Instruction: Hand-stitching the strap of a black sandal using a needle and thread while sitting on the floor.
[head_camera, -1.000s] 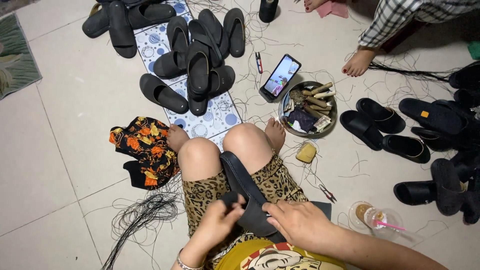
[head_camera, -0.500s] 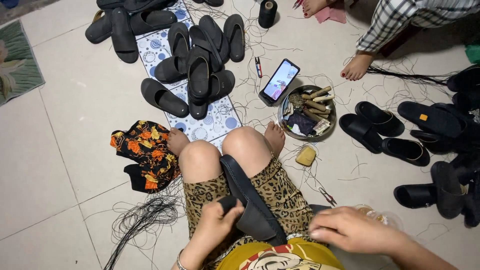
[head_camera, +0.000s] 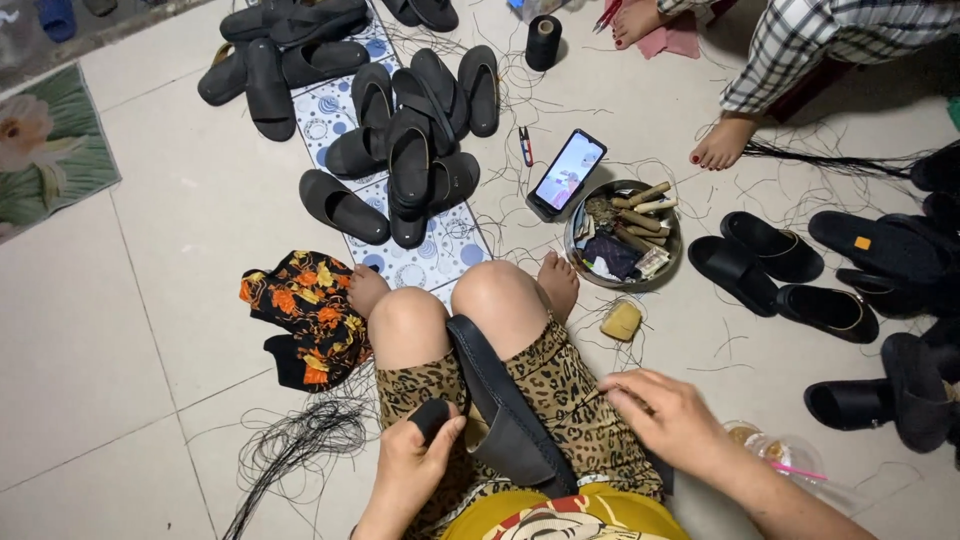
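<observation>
Left hand (head_camera: 415, 470) grips the strap end of a black sandal (head_camera: 505, 405) wedged between the knees on the lap. Right hand (head_camera: 665, 420) rests on the right thigh, fingers pinched narrow, apparently on a thread; too fine to confirm. Stitching on this sandal looks part-way at most. A pile of sandals (head_camera: 400, 130) lies ahead on the mat, more pairs (head_camera: 790, 270) at right. Nearby: phone (head_camera: 567, 172), tool tray (head_camera: 668, 250), thread spool (head_camera: 543, 42), loose thread (head_camera: 300, 440). Another person's foot (head_camera: 720, 148) is well apart.
</observation>
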